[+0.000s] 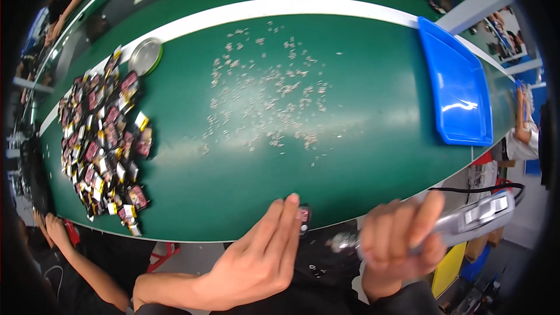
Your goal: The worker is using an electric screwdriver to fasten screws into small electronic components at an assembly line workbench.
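Note:
At the table's near edge, my left hand point(245, 265) has its fingers pressed together against a small black device point(304, 217) with a reddish patch, which shows just beyond the fingertips. The thumb of that hand is hidden. To the right, my right hand point(402, 230) is closed around a grey corded electric screwdriver point(475, 219), its silvery tip end pointing left toward the device but apart from it. The right hand and the tool's tip are blurred by motion.
A heap of similar black devices point(108, 140) with yellow and white parts covers the table's left. By it stands a round tin point(146, 56). Many tiny pale bits point(280, 90) lie scattered mid-table. A blue tray point(464, 131) sits at right. A co-worker's hand point(57, 233) is at far left.

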`<state>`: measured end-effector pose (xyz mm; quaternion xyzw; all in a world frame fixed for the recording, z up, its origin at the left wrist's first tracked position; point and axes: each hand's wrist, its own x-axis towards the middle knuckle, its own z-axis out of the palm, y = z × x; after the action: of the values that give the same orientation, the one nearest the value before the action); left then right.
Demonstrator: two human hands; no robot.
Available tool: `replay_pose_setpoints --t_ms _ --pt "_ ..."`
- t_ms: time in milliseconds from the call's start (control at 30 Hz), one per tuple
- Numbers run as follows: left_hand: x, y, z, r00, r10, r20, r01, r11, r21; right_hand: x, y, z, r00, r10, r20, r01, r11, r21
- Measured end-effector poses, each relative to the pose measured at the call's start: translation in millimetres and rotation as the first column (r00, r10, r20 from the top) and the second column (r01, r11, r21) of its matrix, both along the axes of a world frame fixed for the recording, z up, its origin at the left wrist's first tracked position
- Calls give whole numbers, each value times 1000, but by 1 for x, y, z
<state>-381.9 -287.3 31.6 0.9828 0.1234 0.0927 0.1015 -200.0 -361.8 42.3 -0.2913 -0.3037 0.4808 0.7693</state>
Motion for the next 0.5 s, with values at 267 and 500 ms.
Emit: replay_pose_setpoints --t_ms 267,500 --pt "-6 -7 -9 996 62 62 -65 997 43 6 27 -2 990 58 127 -57 998 -10" --pt "-8 -4 -17 995 45 84 -51 996 77 1 31 -10 981 67 180 -62 998 -31"
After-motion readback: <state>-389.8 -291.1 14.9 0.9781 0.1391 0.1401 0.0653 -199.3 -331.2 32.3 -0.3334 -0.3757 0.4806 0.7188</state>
